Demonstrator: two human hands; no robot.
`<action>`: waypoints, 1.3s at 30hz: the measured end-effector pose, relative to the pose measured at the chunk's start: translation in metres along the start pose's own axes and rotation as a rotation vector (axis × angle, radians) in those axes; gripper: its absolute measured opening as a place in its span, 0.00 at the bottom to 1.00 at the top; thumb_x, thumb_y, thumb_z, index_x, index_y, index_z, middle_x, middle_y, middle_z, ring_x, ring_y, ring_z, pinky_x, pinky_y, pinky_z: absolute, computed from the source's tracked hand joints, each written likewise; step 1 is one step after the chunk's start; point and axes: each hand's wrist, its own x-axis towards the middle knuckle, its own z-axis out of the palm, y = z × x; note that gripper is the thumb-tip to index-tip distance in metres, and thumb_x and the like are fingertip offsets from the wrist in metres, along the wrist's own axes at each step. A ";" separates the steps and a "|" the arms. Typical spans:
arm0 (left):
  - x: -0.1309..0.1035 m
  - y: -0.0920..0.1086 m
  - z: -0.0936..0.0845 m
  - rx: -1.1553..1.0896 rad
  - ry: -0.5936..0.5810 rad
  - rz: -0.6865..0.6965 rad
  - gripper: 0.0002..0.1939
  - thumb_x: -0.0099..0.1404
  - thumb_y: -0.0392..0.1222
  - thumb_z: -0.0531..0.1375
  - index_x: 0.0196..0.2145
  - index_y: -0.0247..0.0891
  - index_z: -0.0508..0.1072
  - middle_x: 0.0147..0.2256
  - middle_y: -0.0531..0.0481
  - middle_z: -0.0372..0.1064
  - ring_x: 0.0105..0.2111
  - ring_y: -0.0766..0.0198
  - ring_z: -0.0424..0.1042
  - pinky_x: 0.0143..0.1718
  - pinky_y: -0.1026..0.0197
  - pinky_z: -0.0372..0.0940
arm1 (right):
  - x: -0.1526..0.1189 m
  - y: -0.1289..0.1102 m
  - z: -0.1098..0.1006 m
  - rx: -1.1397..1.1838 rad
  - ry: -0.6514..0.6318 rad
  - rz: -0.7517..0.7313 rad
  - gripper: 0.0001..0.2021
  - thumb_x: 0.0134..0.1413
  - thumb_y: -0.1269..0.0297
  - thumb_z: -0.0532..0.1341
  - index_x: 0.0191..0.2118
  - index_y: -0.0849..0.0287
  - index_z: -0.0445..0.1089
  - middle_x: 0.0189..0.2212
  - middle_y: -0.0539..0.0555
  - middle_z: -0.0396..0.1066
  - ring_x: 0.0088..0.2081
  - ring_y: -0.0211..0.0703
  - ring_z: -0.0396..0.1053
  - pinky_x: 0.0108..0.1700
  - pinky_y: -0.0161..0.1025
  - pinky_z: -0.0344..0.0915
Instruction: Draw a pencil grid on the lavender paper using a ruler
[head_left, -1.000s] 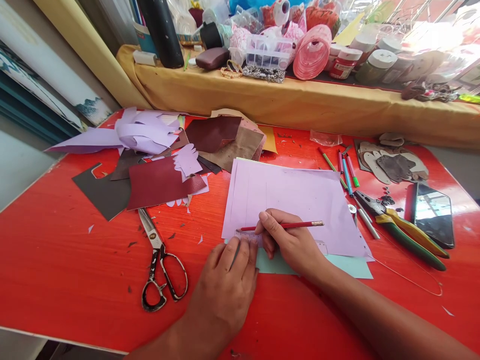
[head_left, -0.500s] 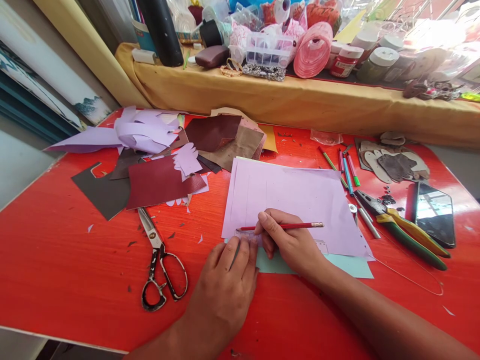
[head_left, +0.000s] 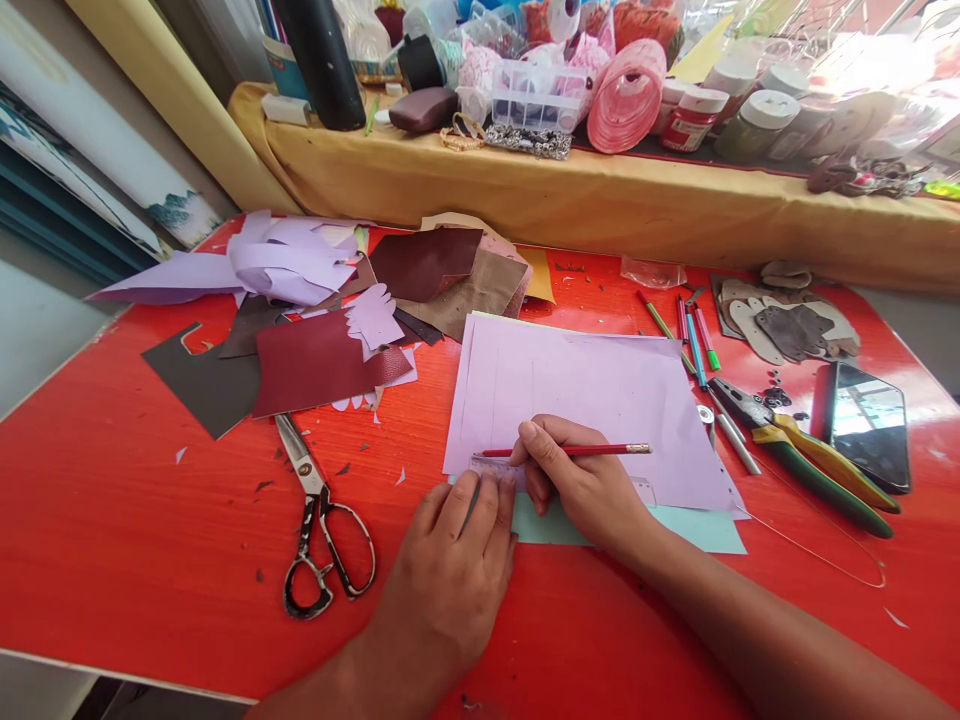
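A slim red wooden pencil (head_left: pixel 607 450) with a pale eraser end lies almost level over a smooth lilac sheet of paper (head_left: pixel 600 385), its dark point at the upper left corner of a clear, marked ruler (head_left: pixel 492 466). The paper, faintly ruled with thin upright lines, overlaps a mint-green sheet (head_left: pixel 701 533) along its near edge. The pencil sits in the right hand (head_left: pixel 566 470), pinched between thumb and curled fingers, its tip reaching left beyond them and its eraser end to the right. The left hand (head_left: pixel 454 570) lies flattened, fingers nearly straight and close together, their tips resting on the ruler just below the pencil point. The ruler's far end shows past the right hand.

To the left on the glossy red table (head_left: pixel 150 540), metal scissors (head_left: pixel 319 510) with worn black handles lie near a grained maroon leather piece (head_left: pixel 307 365) and a flat gray offcut (head_left: pixel 214 385). Curling lilac paper strips (head_left: pixel 285 260) heap behind them. At right, pliers (head_left: pixel 802 455) with green and yellow handles lie beside a shiny black phone (head_left: pixel 868 420), near slender colored pens (head_left: pixel 696 345). Beyond, a tan cloth (head_left: pixel 480 190) covers a ledge crowded with lidded jars (head_left: pixel 694 122) and a clear plastic box (head_left: pixel 536 98).
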 end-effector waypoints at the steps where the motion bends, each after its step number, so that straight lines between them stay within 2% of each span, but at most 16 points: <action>1: 0.000 0.000 0.000 0.001 0.003 -0.001 0.21 0.77 0.35 0.57 0.63 0.27 0.78 0.57 0.37 0.80 0.60 0.44 0.71 0.60 0.45 0.65 | 0.000 0.000 0.000 -0.004 0.001 0.000 0.28 0.71 0.36 0.63 0.31 0.56 0.73 0.16 0.45 0.65 0.19 0.38 0.63 0.28 0.39 0.62; 10: 0.000 -0.001 0.000 0.008 0.007 0.001 0.20 0.77 0.35 0.56 0.60 0.28 0.79 0.56 0.37 0.80 0.59 0.44 0.71 0.59 0.45 0.65 | 0.000 -0.003 0.001 -0.042 -0.016 0.014 0.28 0.70 0.34 0.62 0.31 0.56 0.73 0.16 0.45 0.65 0.20 0.38 0.63 0.28 0.39 0.62; 20: 0.000 0.001 0.001 0.017 0.023 -0.009 0.21 0.77 0.35 0.57 0.62 0.26 0.77 0.56 0.35 0.79 0.59 0.45 0.73 0.59 0.46 0.66 | -0.002 -0.008 0.000 -0.132 -0.037 0.000 0.26 0.73 0.39 0.60 0.32 0.56 0.73 0.16 0.45 0.65 0.20 0.39 0.63 0.29 0.38 0.64; 24: 0.002 -0.001 -0.001 0.021 -0.003 0.017 0.22 0.76 0.33 0.57 0.63 0.24 0.77 0.56 0.34 0.79 0.59 0.43 0.72 0.58 0.45 0.65 | -0.004 -0.010 -0.005 -0.183 -0.037 0.000 0.25 0.74 0.40 0.59 0.33 0.55 0.73 0.17 0.46 0.66 0.21 0.40 0.62 0.28 0.39 0.64; 39: 0.005 -0.001 -0.003 0.025 0.035 0.018 0.21 0.81 0.34 0.53 0.62 0.24 0.77 0.54 0.36 0.81 0.56 0.44 0.75 0.57 0.45 0.66 | -0.022 -0.012 -0.035 -0.261 0.007 0.030 0.29 0.73 0.34 0.57 0.32 0.55 0.73 0.17 0.46 0.66 0.20 0.40 0.62 0.29 0.41 0.63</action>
